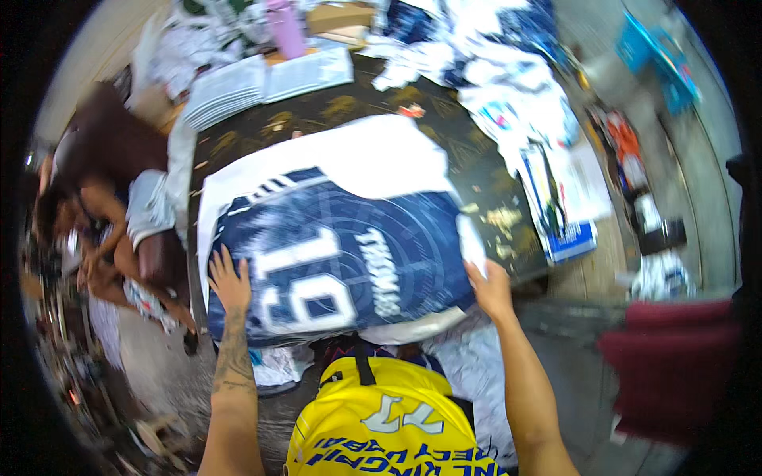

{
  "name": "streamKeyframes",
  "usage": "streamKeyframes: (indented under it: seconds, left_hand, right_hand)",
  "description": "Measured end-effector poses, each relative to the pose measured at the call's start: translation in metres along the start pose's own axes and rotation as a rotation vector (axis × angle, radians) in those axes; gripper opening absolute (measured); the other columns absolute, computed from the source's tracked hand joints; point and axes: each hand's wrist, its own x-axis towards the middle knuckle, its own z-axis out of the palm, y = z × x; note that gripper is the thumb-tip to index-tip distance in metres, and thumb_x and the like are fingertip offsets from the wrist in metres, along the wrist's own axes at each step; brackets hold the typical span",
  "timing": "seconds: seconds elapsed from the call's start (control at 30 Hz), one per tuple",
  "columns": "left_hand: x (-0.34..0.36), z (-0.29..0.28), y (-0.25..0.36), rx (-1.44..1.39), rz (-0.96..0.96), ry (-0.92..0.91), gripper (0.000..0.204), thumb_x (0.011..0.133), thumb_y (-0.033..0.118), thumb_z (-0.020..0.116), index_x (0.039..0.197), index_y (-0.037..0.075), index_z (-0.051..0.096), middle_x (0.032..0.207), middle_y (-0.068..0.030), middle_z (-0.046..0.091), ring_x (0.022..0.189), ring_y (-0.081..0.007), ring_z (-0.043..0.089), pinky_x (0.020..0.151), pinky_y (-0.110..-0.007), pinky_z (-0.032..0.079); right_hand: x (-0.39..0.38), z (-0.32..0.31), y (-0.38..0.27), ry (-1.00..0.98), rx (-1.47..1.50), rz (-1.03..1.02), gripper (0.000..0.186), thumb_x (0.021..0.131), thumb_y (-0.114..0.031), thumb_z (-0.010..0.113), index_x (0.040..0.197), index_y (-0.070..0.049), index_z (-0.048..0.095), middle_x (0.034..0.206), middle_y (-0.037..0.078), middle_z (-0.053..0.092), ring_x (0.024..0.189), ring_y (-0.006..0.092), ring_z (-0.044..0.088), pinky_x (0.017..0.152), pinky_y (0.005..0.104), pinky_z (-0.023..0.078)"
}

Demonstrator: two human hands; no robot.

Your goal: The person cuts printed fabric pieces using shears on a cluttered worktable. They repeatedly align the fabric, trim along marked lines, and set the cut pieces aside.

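A navy blue printed jersey panel (413,238) with a large white number and white lettering lies on the table in front of me, with a broad white border (357,147) along its far side. My left hand (230,282) rests flat on the panel's left part, fingers spread. At the panel's right edge, my right hand (492,289) is closed on the white margin, thumb on top; its other fingers are mostly hidden. The near edge hangs close to my yellow shirt (381,412).
The dark patterned table (508,214) bears scraps. Folded packets (230,91), a pink bottle (286,30) and a cardboard box (340,17) stand far left. White and navy cloth (508,71) is heaped far right, near a blue box (573,242). A person (99,222) sits at left; maroon cloth (667,365) is at right.
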Motion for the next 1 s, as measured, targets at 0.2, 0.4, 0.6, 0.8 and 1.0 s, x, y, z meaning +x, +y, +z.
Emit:
streamKeyframes:
  seconds: [0.2,0.4,0.6,0.8,1.0]
  left_hand:
    - [-0.113,-0.006,-0.024,-0.166,-0.137,0.150,0.068,0.108,0.049,0.058,0.164,0.013,0.044,0.168,-0.0191,0.042,0.155,-0.0437,0.035,0.127,-0.063,0.022]
    - [-0.026,-0.004,-0.090,-0.070,-0.053,0.057,0.077,0.107,0.058,0.056,0.171,0.021,0.032,0.179,-0.0170,0.024,0.162,-0.0478,0.021,0.128,-0.067,0.019]
    - [0.118,0.039,-0.094,0.088,-0.078,0.091,0.075,0.106,0.062,0.054,0.165,0.015,0.046,0.176,-0.0175,0.029,0.163,-0.0436,0.023,0.129,-0.067,0.015]
    - [0.239,0.018,-0.034,-0.200,0.001,0.184,0.067,0.109,0.054,0.052,0.165,0.017,0.045,0.175,-0.0196,0.030,0.163,-0.0418,0.024,0.131,-0.063,0.014]
    - [0.273,0.043,-0.008,0.025,0.294,0.230,0.071,0.108,0.050,0.056,0.170,0.022,0.036,0.176,-0.0154,0.029,0.164,-0.0400,0.023,0.129,-0.067,0.017]
  right_hand:
    - [-0.009,-0.026,-0.025,0.251,-0.390,-0.356,0.047,0.092,-0.015,0.076,0.135,-0.004,0.064,0.146,0.022,0.060,0.137,0.0434,0.054,0.114,0.0519,0.042]
    - [0.059,0.100,-0.065,-0.095,-0.740,-0.686,0.075,0.102,-0.056,0.060,0.167,-0.023,0.043,0.178,0.017,0.026,0.163,0.0506,0.018,0.130,0.0673,0.011]
    - [0.206,0.077,-0.111,-0.017,-1.045,-0.547,0.092,0.095,-0.063,0.066,0.171,-0.023,0.033,0.178,0.018,0.022,0.164,0.0494,0.013,0.129,0.0715,0.006]
    - [0.272,0.086,-0.142,0.089,-0.885,-0.633,0.079,0.103,-0.060,0.059,0.171,-0.028,0.034,0.180,0.013,0.022,0.164,0.0488,0.015,0.127,0.0738,0.014]
    - [0.311,0.123,-0.148,0.158,-0.891,-0.481,0.086,0.099,-0.070,0.059,0.172,-0.033,0.031,0.182,0.009,0.016,0.164,0.0509,0.011,0.125,0.0766,0.009]
